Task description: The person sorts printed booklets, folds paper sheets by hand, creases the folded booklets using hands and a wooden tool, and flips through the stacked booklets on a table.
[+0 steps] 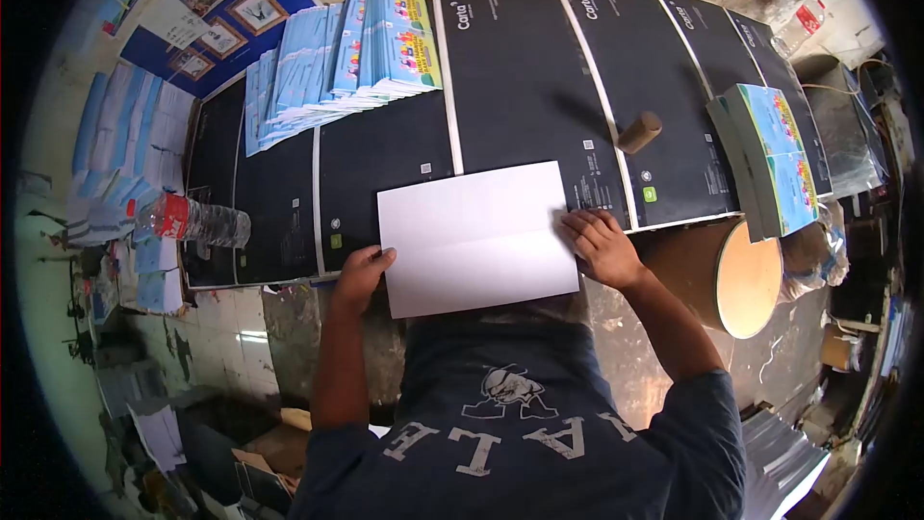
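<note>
While the white sheet is lying at centre frame, partly on the counter and reaching past its near edge, the left hand is gripping its left edge, thumb resting on the upper face. The right hand is curling its fingers at the right edge and touching it; its thumb is not showing, so a firm pinch cannot be confirmed. A faint crease is running across the sheet's middle.

Surroundings: fanned booklets are lying in rows at upper left of the frame. A second booklet pile is standing at the right, near the counter's edge. Between sheet and pile, a brown cylinder is standing and casting a shadow leftward. A clear bottle with a red label is lying on its side at left.
</note>
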`<move>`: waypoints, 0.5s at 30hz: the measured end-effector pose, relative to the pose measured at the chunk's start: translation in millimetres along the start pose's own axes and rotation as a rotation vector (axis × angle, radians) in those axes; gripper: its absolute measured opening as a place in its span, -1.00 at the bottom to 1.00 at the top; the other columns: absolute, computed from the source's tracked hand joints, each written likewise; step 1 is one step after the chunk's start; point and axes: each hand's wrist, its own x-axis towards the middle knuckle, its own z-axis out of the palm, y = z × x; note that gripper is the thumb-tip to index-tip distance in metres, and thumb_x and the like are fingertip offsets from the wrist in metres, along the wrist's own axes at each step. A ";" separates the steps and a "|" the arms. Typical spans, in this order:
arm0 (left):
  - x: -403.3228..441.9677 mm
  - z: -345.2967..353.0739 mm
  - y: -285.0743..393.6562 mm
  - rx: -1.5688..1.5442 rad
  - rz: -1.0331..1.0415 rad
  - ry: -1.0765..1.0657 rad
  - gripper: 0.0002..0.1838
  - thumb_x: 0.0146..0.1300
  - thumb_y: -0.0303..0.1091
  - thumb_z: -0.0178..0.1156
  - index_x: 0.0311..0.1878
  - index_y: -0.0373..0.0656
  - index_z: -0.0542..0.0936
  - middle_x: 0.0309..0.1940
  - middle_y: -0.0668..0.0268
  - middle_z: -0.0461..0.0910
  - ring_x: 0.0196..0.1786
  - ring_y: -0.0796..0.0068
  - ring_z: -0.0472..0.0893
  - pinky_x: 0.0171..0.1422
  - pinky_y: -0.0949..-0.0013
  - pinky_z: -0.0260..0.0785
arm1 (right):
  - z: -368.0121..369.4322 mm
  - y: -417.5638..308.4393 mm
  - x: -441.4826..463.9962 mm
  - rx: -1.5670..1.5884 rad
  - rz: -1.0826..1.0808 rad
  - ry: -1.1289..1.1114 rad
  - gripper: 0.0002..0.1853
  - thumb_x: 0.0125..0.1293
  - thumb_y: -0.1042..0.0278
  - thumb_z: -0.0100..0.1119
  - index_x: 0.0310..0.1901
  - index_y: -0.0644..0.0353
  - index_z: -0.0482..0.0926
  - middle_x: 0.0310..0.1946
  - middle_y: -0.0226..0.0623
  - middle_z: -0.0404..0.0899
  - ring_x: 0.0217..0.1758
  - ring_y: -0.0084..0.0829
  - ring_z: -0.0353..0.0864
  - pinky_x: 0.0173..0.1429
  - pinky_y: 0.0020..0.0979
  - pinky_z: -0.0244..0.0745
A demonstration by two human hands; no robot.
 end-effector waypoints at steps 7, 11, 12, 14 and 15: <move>-8.3 2.4 12.3 0.045 -0.008 0.003 -0.54 0.39 -0.15 0.30 0.07 -0.43 0.61 -0.13 0.21 0.70 -0.10 0.50 0.64 -0.03 0.40 0.47 | 13.4 -4.0 6.4 -0.006 0.071 0.148 -0.60 0.15 0.39 0.16 0.08 0.08 0.62 0.21 -0.37 0.61 0.28 -0.37 0.56 0.43 -0.01 0.26; -18.2 -6.3 11.8 0.187 0.015 0.197 -0.46 0.33 -0.07 0.35 0.09 -0.43 0.60 -0.16 0.15 0.70 -0.14 0.47 0.67 -0.18 0.38 0.51 | 19.2 -4.9 5.0 -0.040 0.087 0.145 -0.57 0.12 0.34 0.19 0.09 0.07 0.62 0.24 -0.40 0.58 0.32 -0.37 0.54 0.46 0.04 0.18; -20.9 -11.6 10.6 0.401 0.168 0.288 -0.51 0.32 -0.15 0.34 0.11 -0.38 0.59 -0.12 0.15 0.69 -0.10 0.39 0.68 -0.11 0.33 0.53 | 19.3 -4.8 5.8 -0.038 0.078 0.147 -0.57 0.12 0.34 0.19 0.09 0.07 0.62 0.24 -0.40 0.58 0.32 -0.37 0.54 0.46 0.04 0.18; -27.4 -20.5 5.6 0.831 0.468 0.461 -0.58 0.29 -0.31 0.31 0.16 -0.29 0.59 -0.05 0.13 0.67 -0.03 0.25 0.70 0.02 0.24 0.58 | 19.2 -3.9 3.6 -0.067 0.079 0.131 -0.54 0.10 0.33 0.21 0.10 0.07 0.62 0.25 -0.38 0.57 0.32 -0.36 0.53 0.47 0.05 0.16; -27.4 -23.2 4.1 0.827 0.468 0.467 -0.58 0.29 -0.31 0.31 0.16 -0.29 0.59 -0.05 0.13 0.67 -0.03 0.25 0.70 0.02 0.24 0.58 | 18.8 -4.1 4.5 -0.061 0.074 0.141 -0.54 0.07 0.34 0.23 0.09 0.08 0.62 0.25 -0.37 0.57 0.33 -0.36 0.53 0.45 0.06 0.17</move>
